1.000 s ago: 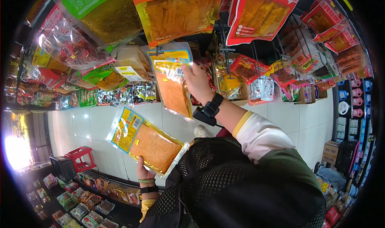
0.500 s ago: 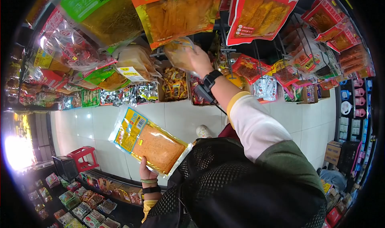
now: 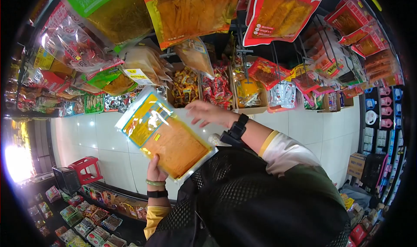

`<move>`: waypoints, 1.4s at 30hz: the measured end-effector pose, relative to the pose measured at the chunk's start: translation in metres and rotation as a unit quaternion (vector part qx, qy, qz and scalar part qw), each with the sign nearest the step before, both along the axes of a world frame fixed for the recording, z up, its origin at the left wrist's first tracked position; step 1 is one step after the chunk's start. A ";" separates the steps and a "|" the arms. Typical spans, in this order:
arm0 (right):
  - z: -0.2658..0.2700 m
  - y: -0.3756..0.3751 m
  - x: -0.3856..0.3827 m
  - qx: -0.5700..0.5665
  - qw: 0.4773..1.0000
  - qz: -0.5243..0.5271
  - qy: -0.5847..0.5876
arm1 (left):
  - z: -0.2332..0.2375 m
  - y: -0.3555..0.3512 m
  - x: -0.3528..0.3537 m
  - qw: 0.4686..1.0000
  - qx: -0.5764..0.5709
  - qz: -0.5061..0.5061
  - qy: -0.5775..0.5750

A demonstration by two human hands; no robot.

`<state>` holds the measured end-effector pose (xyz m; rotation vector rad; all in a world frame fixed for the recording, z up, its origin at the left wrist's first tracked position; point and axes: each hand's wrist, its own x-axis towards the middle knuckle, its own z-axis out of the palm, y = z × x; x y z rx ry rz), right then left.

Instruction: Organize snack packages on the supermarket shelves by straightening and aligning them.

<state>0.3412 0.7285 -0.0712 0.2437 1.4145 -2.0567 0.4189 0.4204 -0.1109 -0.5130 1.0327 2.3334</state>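
Note:
My left hand [image 3: 156, 171] grips the lower edge of a flat plastic packet [image 3: 167, 136] with a yellow and blue label and an orange-brown slab inside. The packet is tilted, its top toward the shelf. To the right of it, my right hand [image 3: 209, 114] is held with its fingers apart and nothing in them, near the packet's upper right side. Beyond my hands a clear packet [image 3: 194, 56] hangs on the rack under a large orange packet [image 3: 191, 14].
Boxes of small wrapped snacks [image 3: 217, 87] line the shelf front. Red-and-white packets [image 3: 284, 14] hang at the upper right, green ones [image 3: 108, 16] at the upper left. A red stool [image 3: 87, 169] stands on the tiled floor [image 3: 108, 134] at the left.
My right hand has let go of the clear hanging packet and come down toward the one in my left hand. That packet has shifted slightly right and up.

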 end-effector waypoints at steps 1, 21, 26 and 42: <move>-0.001 -0.006 0.000 0.000 1.000 -0.001 0.000 | 0.005 0.009 -0.008 0.999 0.003 -0.026 0.030; 0.014 0.021 -0.014 -0.046 0.997 0.032 0.061 | -0.001 0.013 0.002 0.996 0.085 0.000 -0.012; 0.015 0.022 -0.023 0.009 0.991 -0.068 0.111 | -0.001 0.011 0.003 0.995 0.096 0.000 0.005; -0.002 0.043 -0.054 0.059 0.954 -0.228 0.186 | 0.001 -0.013 0.032 0.998 0.016 0.056 -0.030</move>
